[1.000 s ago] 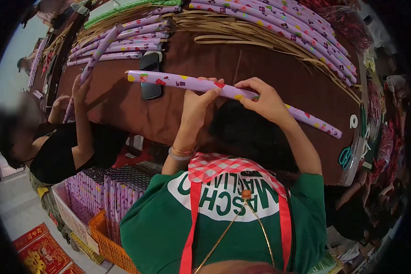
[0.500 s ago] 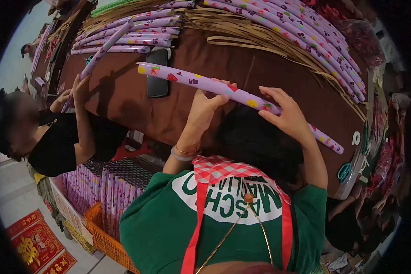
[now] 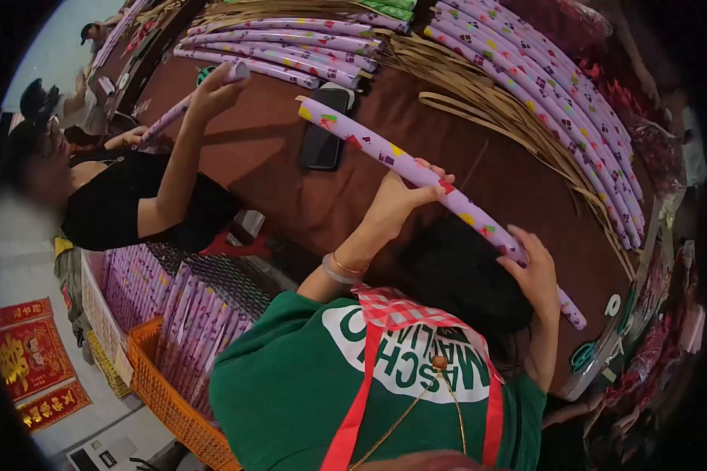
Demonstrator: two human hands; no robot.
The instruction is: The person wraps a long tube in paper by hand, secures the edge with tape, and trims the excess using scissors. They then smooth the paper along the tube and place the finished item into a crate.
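A long roll of purple patterned wrapping paper (image 3: pixel 401 162) slants down to the right above the brown table. My left hand (image 3: pixel 404 200), with bracelets at its wrist, is closed around the roll near its middle, thumb on top. Closer to the lower right end, my right hand (image 3: pixel 532 271) curls over the same roll with its fingertips on the paper. The roll's far end shows a loose paper edge. A dark phone (image 3: pixel 324 133) lies on the table just behind that end.
Finished-looking purple rolls (image 3: pixel 291 43) and brown strips (image 3: pixel 487 118) lie along the back. Teal scissors (image 3: pixel 583 355) and a white tape roll (image 3: pixel 613 304) sit at the right edge. A person in black (image 3: pixel 149 192) holds another roll at left. Below stands an orange crate (image 3: pixel 165 385) near upright rolls.
The view has turned, and the roll in my hands slants more steeply. Both hands remain on it. The co-worker has raised one hand at the end of their roll.
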